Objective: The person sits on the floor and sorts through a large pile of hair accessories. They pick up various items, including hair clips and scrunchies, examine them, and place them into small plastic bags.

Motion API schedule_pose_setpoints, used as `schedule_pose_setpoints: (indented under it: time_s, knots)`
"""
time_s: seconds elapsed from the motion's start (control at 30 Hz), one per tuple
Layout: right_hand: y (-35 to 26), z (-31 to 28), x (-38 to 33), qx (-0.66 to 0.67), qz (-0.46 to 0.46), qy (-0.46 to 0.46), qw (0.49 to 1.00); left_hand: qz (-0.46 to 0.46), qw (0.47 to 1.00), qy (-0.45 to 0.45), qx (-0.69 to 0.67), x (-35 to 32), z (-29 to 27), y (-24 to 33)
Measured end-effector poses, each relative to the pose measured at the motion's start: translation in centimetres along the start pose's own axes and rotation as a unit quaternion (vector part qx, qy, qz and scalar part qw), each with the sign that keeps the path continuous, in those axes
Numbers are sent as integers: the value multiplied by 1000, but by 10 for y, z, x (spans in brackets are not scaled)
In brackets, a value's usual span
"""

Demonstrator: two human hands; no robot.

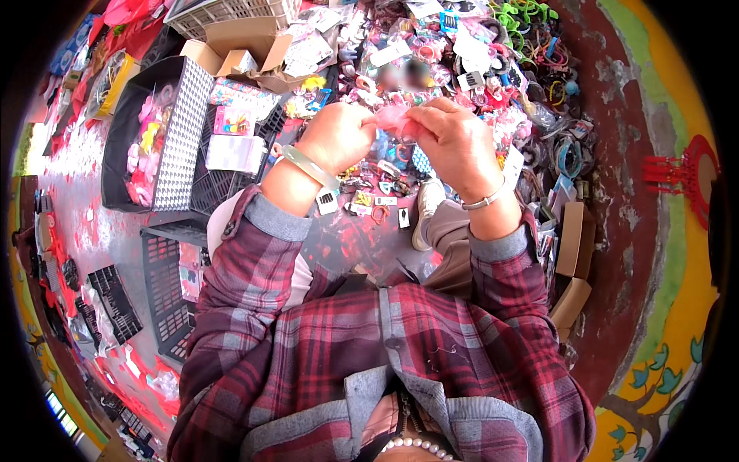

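Note:
My left hand (339, 137), with a pale bangle at its wrist, is closed on one side of a pink gauzy hair accessory (394, 121). Thumb and fingers of my right hand (459, 148) pinch the other side, so the piece hangs between both hands over the heap. Its exact shape is partly hidden by my fingers. Beneath and beyond my hands spreads a dense pile of hair accessories (400, 165), with hair ties, clips and small carded packs.
A black bin with a houndstooth side (185, 142) holds pink and yellow items at left. Near it are an open cardboard box (250, 50) and a dark plastic crate (163, 285). Bright green items (523, 19) lie at the far right; brown cardboard (576, 239) stands by the wall.

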State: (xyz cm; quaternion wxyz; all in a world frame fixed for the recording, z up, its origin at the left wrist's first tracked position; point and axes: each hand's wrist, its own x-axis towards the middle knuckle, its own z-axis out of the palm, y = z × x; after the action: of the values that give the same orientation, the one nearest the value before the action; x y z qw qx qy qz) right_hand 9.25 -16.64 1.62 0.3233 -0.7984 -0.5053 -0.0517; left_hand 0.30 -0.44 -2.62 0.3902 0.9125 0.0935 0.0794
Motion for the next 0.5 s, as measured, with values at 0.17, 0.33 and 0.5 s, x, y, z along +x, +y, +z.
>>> schedule_pose_setpoints:
  time_s: [0.17, 0.33, 0.5]
  knots:
    - [7, 7, -3, -32, 3, -43, 999, 27, 998, -48, 21, -4, 1, 5]
    - [5, 6, -2, -27, 3, -39, 999, 45, 995, -60, -64, -4, 4, 3]
    - [11, 4, 0, -26, -55, -54, 997, 42, 987, -107, -116, -3, 0, 3]
